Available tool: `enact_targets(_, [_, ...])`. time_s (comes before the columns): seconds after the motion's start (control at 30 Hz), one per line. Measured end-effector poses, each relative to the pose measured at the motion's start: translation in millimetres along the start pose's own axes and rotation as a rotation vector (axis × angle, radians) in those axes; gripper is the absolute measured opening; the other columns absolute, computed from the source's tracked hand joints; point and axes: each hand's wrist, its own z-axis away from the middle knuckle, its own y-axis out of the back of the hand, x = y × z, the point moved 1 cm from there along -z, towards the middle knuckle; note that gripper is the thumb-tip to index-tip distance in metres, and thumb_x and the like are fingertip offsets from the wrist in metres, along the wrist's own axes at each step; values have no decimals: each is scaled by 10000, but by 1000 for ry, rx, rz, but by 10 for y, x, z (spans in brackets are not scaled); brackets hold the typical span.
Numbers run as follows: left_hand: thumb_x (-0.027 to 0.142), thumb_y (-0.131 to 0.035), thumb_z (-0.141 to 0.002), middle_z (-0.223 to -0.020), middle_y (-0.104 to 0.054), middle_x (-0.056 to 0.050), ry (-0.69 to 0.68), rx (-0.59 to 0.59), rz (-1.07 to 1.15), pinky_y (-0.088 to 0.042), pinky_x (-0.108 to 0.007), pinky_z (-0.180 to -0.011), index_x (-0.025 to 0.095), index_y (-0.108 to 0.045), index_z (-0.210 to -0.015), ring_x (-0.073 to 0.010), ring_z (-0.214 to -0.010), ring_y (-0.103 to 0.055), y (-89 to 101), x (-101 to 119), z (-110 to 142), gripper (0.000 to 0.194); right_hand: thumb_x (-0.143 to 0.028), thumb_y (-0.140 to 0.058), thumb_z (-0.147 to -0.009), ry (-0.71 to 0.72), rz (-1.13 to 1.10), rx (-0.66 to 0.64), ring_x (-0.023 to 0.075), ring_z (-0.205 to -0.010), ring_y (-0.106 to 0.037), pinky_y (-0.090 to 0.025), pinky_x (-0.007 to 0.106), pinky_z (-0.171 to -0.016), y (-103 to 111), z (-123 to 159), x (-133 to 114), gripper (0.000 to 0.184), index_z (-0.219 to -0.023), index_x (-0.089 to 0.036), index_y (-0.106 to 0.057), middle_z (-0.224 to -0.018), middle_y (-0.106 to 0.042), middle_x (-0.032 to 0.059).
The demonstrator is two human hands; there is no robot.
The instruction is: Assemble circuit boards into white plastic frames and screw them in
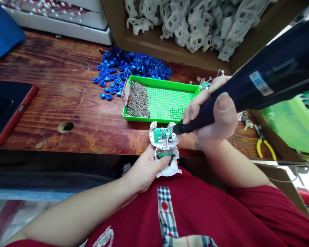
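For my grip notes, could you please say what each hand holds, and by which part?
Left hand: lower white casing, by its left side. Right hand: dark tool, by its narrow end.

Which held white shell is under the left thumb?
The lower shell, nearer the red shirt; the upper shell has the dark tool's tip by its edge.

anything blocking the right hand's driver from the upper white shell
Nothing visible. The driver in the right hand has its tip at the upper white shell, though contact is unclear; the green tray lies beyond it.
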Motion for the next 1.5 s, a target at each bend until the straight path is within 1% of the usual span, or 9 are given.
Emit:
enact_targets(0.27, [177, -713, -731, -953, -659, -52, 7, -1, -30, -485, -259, -749, 155, -494, -1203, -125, -774, -614, -7, 15, 1, 520, -407, -552, -819, 18, -24, -23, 98, -340, -442, -352, 228, -320, 57, -8, 2, 197, -880, -237, -473, -484, -448, -78])
enact_targets(0.4, [177, -692, -749, -952, -664, -50, 16, -3, -54, -489, -255, -750, 146, -516, -1179, -127, -786, -619, -28, 38, -7, 466, -396, -524, -822, 114, -13, 95, 119, -346, -467, -359, 246, -320, 126, -206, -63, 187, -839, -219, -464, -463, -459, -73])
enact_targets(0.5, [161, -683, -747, -988, -665, -52, 17, 27, -83, -488, -260, -763, 146, -530, -1166, -128, -800, -619, -54, 57, -7, 446, -408, -547, -820, 178, 46, 166, 109, -328, -445, -312, 239, -299, 170, -369, 61, 196, -845, -225, -481, -464, -464, -77])
enact_targets(0.63, [133, -664, -746, -1059, -661, -57, 24, 61, -121, -476, -269, -804, 159, -548, -1154, -126, -831, -615, -70, 63, -3, 425, -477, -585, -798, 149, 127, 107, 97, -341, -441, -319, 243, -312, 187, -463, 367, 251, -871, -265, -472, -501, -449, -86])
enact_targets(0.73, [118, -678, -725, -1061, -664, -54, 29, 38, -115, -471, -270, -814, 166, -560, -1137, -130, -851, -614, -61, 58, -1, 432, -471, -591, -804, 136, 162, 75, 88, -343, -437, -323, 242, -329, 174, -456, 484, 251, -861, -262, -464, -499, -466, -92])
enact_targets(0.83, [88, -709, -678, -1003, -670, -38, 35, 16, -103, -469, -263, -803, 171, -559, -1136, -128, -837, -612, -52, 72, 2, 489, -433, -588, -818, 134, 170, 62, 87, -345, -425, -311, 242, -339, 161, -438, 494, 226, -858, -250, -462, -490, -478, -93])
enact_targets(1.03, [65, -713, -641, -959, -665, -32, 42, 1, -96, -467, -267, -792, 165, -560, -1122, -129, -812, -606, -57, 119, 22, 514, -480, -544, -848, 109, 252, 47, 95, -364, -411, -323, 245, -381, 161, -421, 479, 243, -890, -266, -435, -500, -450, -82])
enact_targets(1.27, [37, -686, -626, -962, -669, -25, 62, -4, -101, -462, -265, -796, 176, -541, -1145, -132, -820, -608, -39, 113, 16, 556, -425, -580, -835, 108, 164, 48, 103, -362, -445, -318, 253, -358, 163, -427, 477, 200, -878, -259, -476, -509, -472, -70])
enact_targets(1.5, [16, -669, -621, -920, -675, -14, 95, -18, -78, -469, -269, -766, 193, -529, -1171, -133, -777, -618, -45, 134, -4, 594, -383, -587, -824, 84, 158, 32, 106, -372, -478, -345, 244, -360, 156, -408, 488, 173, -851, -250, -480, -501, -494, -76])
